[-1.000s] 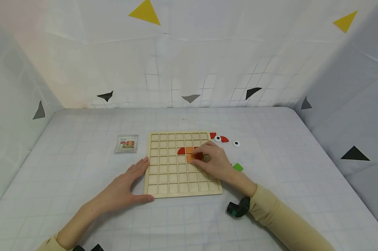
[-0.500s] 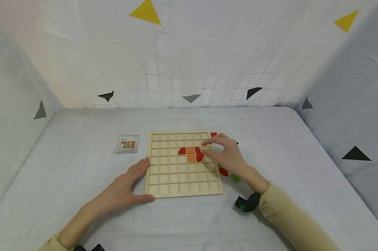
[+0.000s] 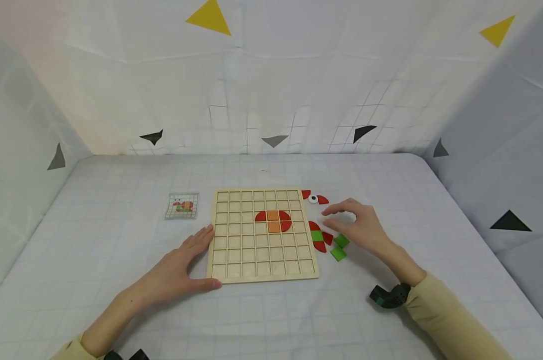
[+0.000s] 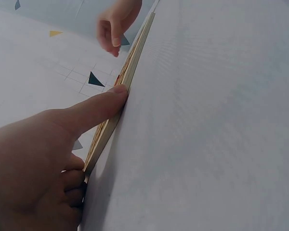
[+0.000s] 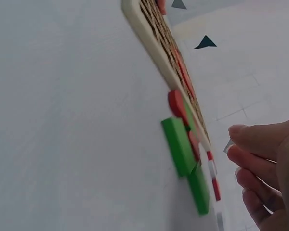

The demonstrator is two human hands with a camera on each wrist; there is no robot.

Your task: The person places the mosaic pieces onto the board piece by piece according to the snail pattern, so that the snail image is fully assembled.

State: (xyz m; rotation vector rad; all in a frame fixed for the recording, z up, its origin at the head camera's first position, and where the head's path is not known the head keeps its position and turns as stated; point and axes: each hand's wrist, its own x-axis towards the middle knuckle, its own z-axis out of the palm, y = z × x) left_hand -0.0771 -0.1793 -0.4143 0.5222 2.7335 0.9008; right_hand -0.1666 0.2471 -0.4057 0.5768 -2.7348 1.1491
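A wooden grid board (image 3: 248, 256) lies flat on the table. Set in its cells are two orange squares (image 3: 274, 227) between red rounded pieces (image 3: 286, 221). My left hand (image 3: 176, 270) rests against the board's left side, thumb at the near corner; the left wrist view shows the thumb (image 4: 98, 108) along the edge. To the right of the board my right hand (image 3: 366, 230) hovers with curved fingers, thumb and fingertips apart, nothing between them. Beneath and beside it lie green squares (image 3: 338, 253) and red pieces (image 3: 319, 246) around another green square (image 3: 317, 235).
A small picture card (image 3: 182, 206) with a coloured grid pattern lies left of the board. Beyond the right hand are a round eye piece (image 3: 313, 199) and two red pieces (image 3: 323, 199). A white sheet wall (image 3: 276, 100) stands behind the table.
My right hand has moved right, off the board and over the loose pieces. The red piece it was at now sits in the grid beside the orange squares. The left hand stays put.
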